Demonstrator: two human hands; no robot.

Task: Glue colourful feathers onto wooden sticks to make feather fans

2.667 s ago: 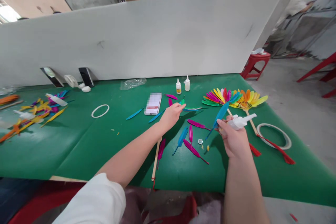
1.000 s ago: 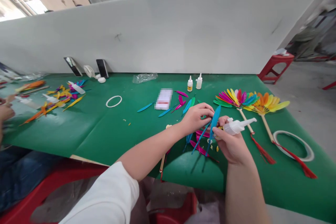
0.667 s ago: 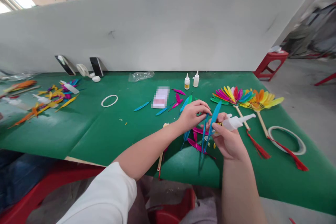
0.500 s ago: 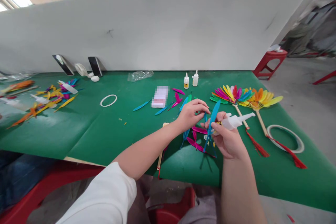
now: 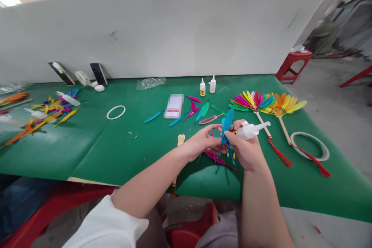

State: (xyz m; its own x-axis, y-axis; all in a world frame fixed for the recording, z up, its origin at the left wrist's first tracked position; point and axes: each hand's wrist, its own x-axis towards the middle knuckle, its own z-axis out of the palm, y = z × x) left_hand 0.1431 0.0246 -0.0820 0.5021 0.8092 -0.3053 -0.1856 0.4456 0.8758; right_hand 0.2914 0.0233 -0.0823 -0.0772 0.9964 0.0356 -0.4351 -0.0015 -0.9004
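Note:
My right hand (image 5: 247,147) is closed round a white glue bottle (image 5: 249,131), its nozzle pointing right. Between that hand's thumb and fingers stands a blue feather (image 5: 228,121), with other blue quills hanging below. My left hand (image 5: 202,143) meets it from the left, its fingers closed on the blue feathers; the fingertips are partly hidden. Magenta feathers (image 5: 214,157) lie on the green table under the hands. A fan handle with a pale wooden head (image 5: 181,139) lies beneath my left forearm.
Two finished feather fans (image 5: 257,104) lie at the right, beside a white ring (image 5: 325,151). Two small glue bottles (image 5: 212,84) stand at the back near a pixelated phone-like rectangle (image 5: 174,105). Another white ring (image 5: 116,112) and a feather pile (image 5: 54,104) lie to the left.
My left hand has come down and closer to my right hand, bringing its blue feather against the one held there. Loose feathers behind the hands are now uncovered. The view has shifted slightly.

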